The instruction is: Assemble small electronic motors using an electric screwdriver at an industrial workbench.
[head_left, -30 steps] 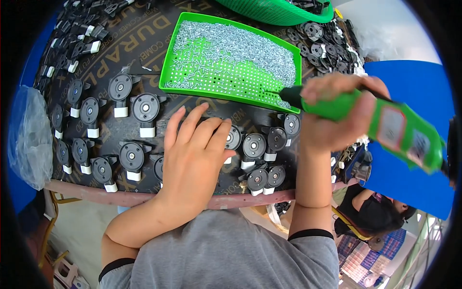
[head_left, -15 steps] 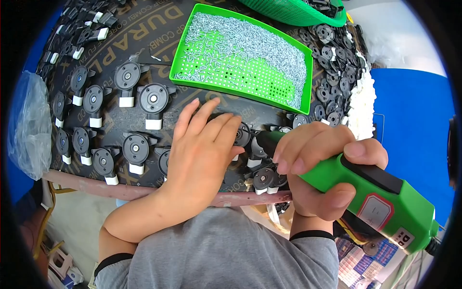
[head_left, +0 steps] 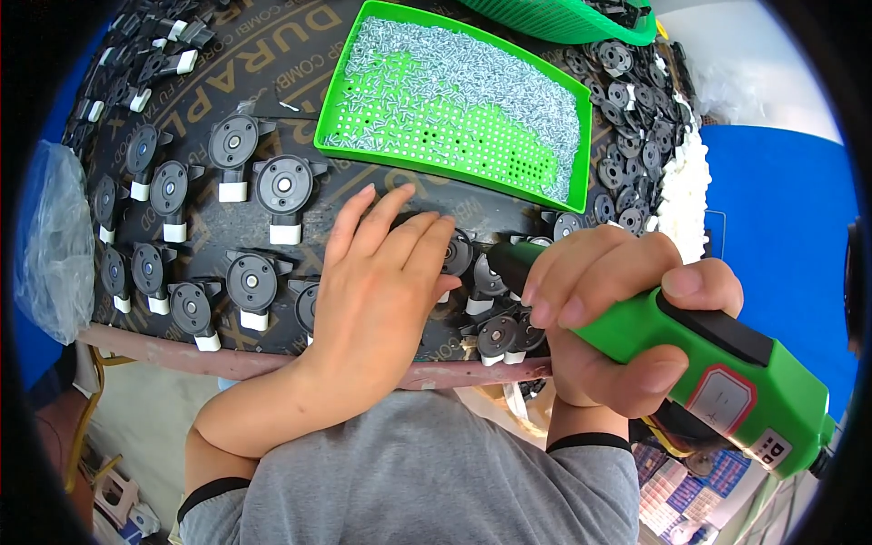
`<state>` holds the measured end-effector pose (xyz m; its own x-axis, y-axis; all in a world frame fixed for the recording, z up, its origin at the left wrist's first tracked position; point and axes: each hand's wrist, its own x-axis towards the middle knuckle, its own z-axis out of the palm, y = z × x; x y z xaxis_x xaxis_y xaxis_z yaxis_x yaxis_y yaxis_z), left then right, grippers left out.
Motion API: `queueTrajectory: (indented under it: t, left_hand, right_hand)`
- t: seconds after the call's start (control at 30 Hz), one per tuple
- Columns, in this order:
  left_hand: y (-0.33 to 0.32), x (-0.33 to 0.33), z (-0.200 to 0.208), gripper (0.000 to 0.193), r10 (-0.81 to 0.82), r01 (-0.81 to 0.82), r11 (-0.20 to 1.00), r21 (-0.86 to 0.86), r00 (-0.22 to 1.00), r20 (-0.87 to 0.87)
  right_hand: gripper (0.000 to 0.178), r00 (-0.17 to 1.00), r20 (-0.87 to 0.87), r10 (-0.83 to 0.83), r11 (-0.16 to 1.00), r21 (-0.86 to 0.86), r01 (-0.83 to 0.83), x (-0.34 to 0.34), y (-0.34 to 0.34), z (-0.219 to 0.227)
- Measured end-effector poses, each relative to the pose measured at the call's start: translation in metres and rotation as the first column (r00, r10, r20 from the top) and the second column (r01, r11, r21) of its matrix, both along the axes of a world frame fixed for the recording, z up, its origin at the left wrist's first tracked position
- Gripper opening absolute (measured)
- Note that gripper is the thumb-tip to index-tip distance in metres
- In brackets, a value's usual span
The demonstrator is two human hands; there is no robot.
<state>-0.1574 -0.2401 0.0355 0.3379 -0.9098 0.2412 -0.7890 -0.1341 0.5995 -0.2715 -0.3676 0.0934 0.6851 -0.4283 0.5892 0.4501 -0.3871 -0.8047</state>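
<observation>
Green power screwdriver (head_left: 704, 350) sits in the right hand (head_left: 604, 304), fingers curled over the top, thumb along the near side; its dark nose points left, close to black round parts (head_left: 457, 255) on the table (head_left: 363, 174). Left hand (head_left: 377, 277) lies palm down beside them, fingers stretched forward and slightly parted; whether it grips anything underneath is hidden. Beyond, a green tray (head_left: 531, 171) holds many small screws (head_left: 472, 68).

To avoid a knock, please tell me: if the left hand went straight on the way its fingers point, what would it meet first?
Probably the near wall of the green tray; depth is unclear, so the left hand might pass above it.
</observation>
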Motion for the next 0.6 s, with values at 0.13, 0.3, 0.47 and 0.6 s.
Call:
queueTrajectory:
  t: [0.13,0.3,0.47,0.6]
  left_hand:
    - [-0.002,-0.001,0.002,0.042,-0.005,0.005,1.000,-0.003,1.000,0.005]
    - [0.000,0.000,0.001,0.042,0.008,-0.008,1.000,0.010,1.000,-0.008]
    - [-0.001,-0.003,-0.003,0.043,0.015,-0.015,1.000,-0.021,0.999,-0.029]
    - [-0.002,-0.004,-0.003,0.045,0.009,-0.010,1.000,-0.021,0.999,-0.035]
  right_hand:
    - [0.048,0.997,0.008,0.079,0.997,0.023,-0.079,0.000,-0.006,0.002]
    - [0.041,0.985,-0.122,0.121,0.992,-0.013,-0.123,0.004,-0.012,0.005]
    - [0.036,0.969,-0.164,-0.183,0.979,0.059,0.195,0.007,-0.003,0.005]
    - [0.041,0.999,-0.045,-0.015,1.000,0.022,0.016,-0.001,-0.008,0.002]
